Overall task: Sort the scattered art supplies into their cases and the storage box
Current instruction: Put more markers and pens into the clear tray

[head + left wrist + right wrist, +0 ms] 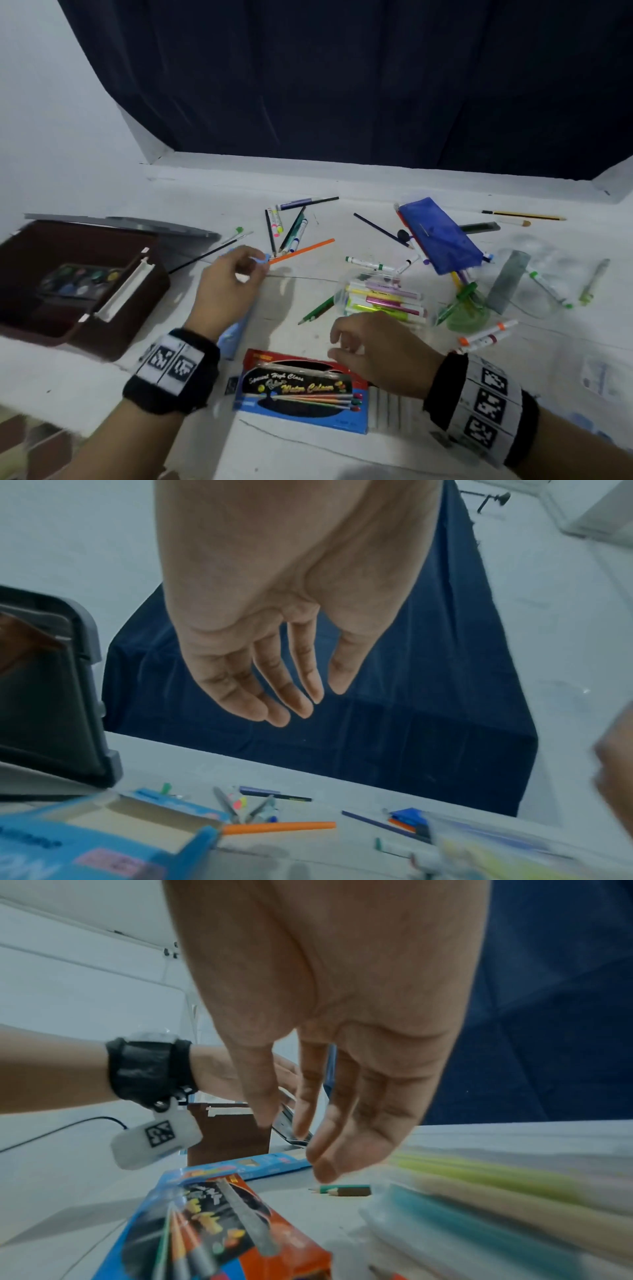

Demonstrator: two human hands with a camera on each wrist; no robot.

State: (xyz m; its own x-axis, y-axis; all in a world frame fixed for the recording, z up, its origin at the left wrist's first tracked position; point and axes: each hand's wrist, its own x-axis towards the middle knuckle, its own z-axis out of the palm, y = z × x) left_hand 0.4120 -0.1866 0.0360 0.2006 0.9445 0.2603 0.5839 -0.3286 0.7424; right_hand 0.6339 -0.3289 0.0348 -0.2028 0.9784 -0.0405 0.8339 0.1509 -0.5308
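Note:
My left hand [236, 277] hovers over an open light-blue cardboard pencil box [233, 334], with its fingertips near the box's end flap. In the left wrist view the left hand [274, 669] has straight fingers and holds nothing, and the open box [103, 840] lies below it. My right hand [363, 342] hangs with loosely bent, empty fingers above a red and blue water colour pen box [301, 387]. A brown storage box [113, 342] with a paint palette [78, 277] stands at the left. An orange pencil [301, 250] and a green pencil [317, 310] lie loose.
A clear case of markers [380, 294] lies beside my right hand. Further right are a blue zip pouch [442, 236], a green cup [467, 315] and a grey strip [507, 281]. Several pens and pencils [291, 226] lie scattered at the back. A dark curtain [342, 85] hangs behind.

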